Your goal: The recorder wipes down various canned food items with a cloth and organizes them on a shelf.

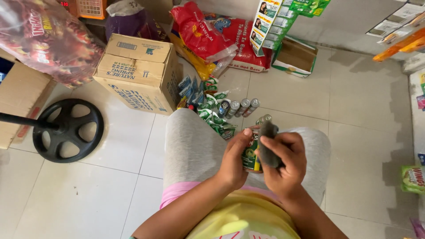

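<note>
The person sits w/ both knees in grey trousers over a white tile floor (110, 177). The left hand (233, 159) is closed around a small can (251, 152) w/ green and yellow label, fingers wrapped on its left side, thumb on top edge. The can is upright, approx. above the lap, between the two hands. The right hand (285, 161) is closed on a dark grey cloth (267, 144), which is pressed against the right side and top of the can; cloth covers part of the label.

Rel. to the can: just beyond it, on the floor past the knees, lie three other cans (241, 107) side by side, tilted, silver tops visible. Left of these, a heap of small green and white sachets (208, 108). Further left and beyond, a cardboard box (139, 71) stands closed. Far left of the can, a black round stand base (68, 129) w/ a black pole. Beyond the sachets, a red plastic bag (201, 33) leans on other packs. Far right of the can, at the frame edge, a green packet (414, 178) on the floor.
</note>
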